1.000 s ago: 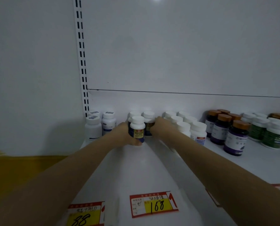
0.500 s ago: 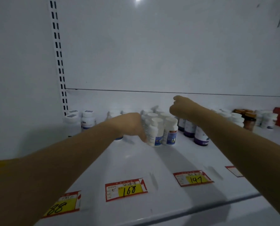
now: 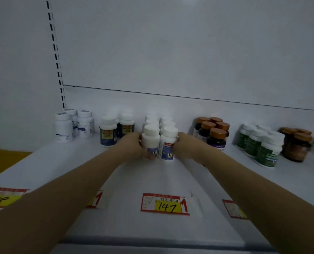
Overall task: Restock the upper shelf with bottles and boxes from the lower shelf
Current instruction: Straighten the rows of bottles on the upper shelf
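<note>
On the white shelf (image 3: pixel 170 176) stand two rows of white bottles with white caps. My left hand (image 3: pixel 132 146) wraps the front left white bottle (image 3: pixel 150 142) from its left side. My right hand (image 3: pixel 184 146) presses against the front right white bottle (image 3: pixel 168 143) from its right side. Both front bottles stand upright and touch each other. More white bottles (image 3: pixel 159 121) line up behind them toward the back wall.
Dark blue bottles (image 3: pixel 107 132) stand left of my hands, plain white bottles (image 3: pixel 63 128) further left. Purple bottles with orange caps (image 3: pixel 215 136), green bottles (image 3: pixel 268 149) and brown jars (image 3: pixel 295 145) stand to the right. Price tags, one reading 147 (image 3: pixel 165 204), line the front edge.
Both hands left the dark blue bottles and moved right to the white bottles. The right hand came down from above the rows. My view shifted right.
</note>
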